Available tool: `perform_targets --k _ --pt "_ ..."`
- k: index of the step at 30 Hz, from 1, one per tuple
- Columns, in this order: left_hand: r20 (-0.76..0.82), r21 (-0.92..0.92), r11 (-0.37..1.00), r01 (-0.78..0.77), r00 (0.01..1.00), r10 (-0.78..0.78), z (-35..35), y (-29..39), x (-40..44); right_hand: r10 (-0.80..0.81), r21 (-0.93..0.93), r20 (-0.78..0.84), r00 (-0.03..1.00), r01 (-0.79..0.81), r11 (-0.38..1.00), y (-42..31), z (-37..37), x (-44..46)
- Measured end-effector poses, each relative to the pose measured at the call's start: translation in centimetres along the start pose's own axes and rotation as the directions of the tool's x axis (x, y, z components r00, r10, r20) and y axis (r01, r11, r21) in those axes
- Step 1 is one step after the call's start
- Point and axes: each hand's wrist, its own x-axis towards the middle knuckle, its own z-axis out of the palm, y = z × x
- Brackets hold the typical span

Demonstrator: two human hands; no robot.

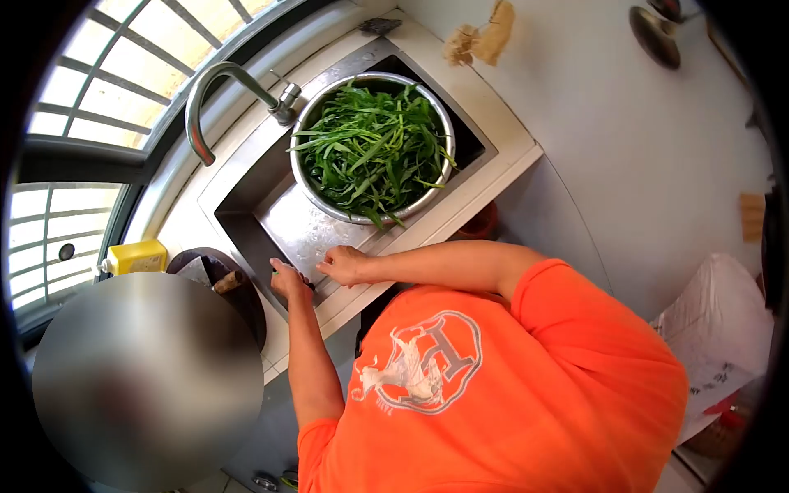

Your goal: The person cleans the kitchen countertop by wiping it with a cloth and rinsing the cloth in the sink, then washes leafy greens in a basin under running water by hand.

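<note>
My left hand (289,280) is over the sink's near left edge, its fingers closed around something small and dark that I cannot make out. Just to its right, my right hand (345,265) is above the sink's front edge with the fingers curled in. Whatever it may hold is hidden. Beyond both hands, a round metal basin (448,140) rests at the right part of the steel sink (300,222). Long green leafy vegetables (374,148) are heaped in it up to the rim, and some leaves hang over the edge.
A curved faucet (197,107) rises behind the sink, by a barred window. On the left are a yellow bottle (137,257) and a dark round board with a wooden-handled cleaver (228,282). A blurred round patch covers the lower left. A white bag (711,320) stands at right.
</note>
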Motion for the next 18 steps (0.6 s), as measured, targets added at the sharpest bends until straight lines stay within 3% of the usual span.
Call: perform_targets --k 1,4,10,13,14,16,18 --pt "-0.093 0.086 0.996 0.031 0.995 -0.023 0.3 0.3 0.0 0.020 -0.003 -0.037 0.999 -0.020 1.000 0.0 0.0 -0.9" --pt "-0.094 0.183 0.961 -0.210 0.969 0.230 0.6 -2.4 3.7 -0.107 -0.154 -0.096 0.990 0.092 0.984 2.6 1.2 -0.6" --pt "0.022 0.563 0.745 -0.358 0.908 0.419 0.4 -3.4 5.4 -0.185 -0.261 -0.156 0.970 0.140 0.955 2.3 3.0 -2.0" --pt "0.183 0.712 0.580 -0.395 0.902 0.391 -0.8 -2.9 6.1 -0.249 -0.325 -0.173 0.953 0.184 0.928 1.4 4.2 -2.2" --pt "0.260 0.746 0.535 -0.398 0.912 0.316 -0.7 -2.6 6.8 -0.244 -0.329 -0.171 0.954 0.178 0.927 1.1 4.6 -2.2" --pt "0.342 0.440 0.833 -0.337 0.920 0.191 -1.2 -2.4 5.9 -0.222 -0.333 -0.159 0.962 0.160 0.929 0.4 5.0 -2.7" --pt "0.464 0.251 0.957 -0.144 0.886 0.012 -3.0 -0.5 3.6 -0.289 -0.293 -0.250 0.924 0.213 0.932 1.0 5.8 -1.9"
